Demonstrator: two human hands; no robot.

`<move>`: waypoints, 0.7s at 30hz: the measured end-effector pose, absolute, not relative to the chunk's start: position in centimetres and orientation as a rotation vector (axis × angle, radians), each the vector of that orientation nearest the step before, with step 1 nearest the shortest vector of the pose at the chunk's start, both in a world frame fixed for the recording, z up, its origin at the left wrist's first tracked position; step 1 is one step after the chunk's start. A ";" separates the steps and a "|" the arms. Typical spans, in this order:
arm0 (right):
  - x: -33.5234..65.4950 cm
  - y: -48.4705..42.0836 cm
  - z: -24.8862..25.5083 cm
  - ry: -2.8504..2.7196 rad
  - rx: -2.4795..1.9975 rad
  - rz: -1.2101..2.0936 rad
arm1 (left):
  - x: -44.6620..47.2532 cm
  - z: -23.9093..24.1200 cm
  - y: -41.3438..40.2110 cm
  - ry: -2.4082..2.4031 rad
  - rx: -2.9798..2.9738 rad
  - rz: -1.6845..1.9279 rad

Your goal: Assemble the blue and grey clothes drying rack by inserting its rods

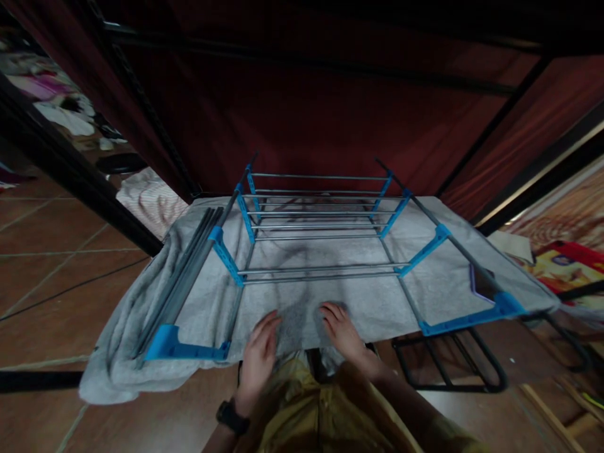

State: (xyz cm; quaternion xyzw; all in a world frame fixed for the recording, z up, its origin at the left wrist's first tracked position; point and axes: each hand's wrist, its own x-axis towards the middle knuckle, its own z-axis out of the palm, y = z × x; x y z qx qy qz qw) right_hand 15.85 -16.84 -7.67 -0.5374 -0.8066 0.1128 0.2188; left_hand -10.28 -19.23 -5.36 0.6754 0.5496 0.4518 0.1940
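Note:
Across the grey blanket (372, 308) lies a partly joined rack of thin grey metal tubes and blue plastic brackets (226, 257). Its crossbars run left to right, most of them grouped toward the far end. My left hand (262, 343) rests near the blanket's front edge, fingers loosely curled and holding nothing. To its right is my right hand (340, 330), its fingers slightly spread, palm toward the left, also without anything in it. Both hands are inside the rack's near opening, apart from the tubes. Several loose grey tubes (189, 270) lie along the rack's left side.
A purple-edged flat object (481, 283) lies partly behind the right tube. Dark metal posts (127, 207) and dark red fabric (321, 119) enclose the back. A black metal frame (453, 368) stands below at right, with a red and yellow box (569, 267) farther right.

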 end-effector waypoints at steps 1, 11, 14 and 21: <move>16.3 -17.1 -7.9 -2.239 -1.480 0.291 | -11.0 -5.9 -20.7 1.500 1.933 1.172; 16.2 -17.7 -9.0 -2.297 -1.502 0.070 | -21.1 -7.6 -28.0 2.094 1.578 1.109; 16.4 -17.7 -9.1 -2.313 -1.483 0.062 | -23.4 -5.9 -26.7 2.289 1.452 1.204; 16.7 -17.7 -9.1 -2.347 -1.430 0.031 | -27.0 -2.5 -20.0 2.537 1.374 1.290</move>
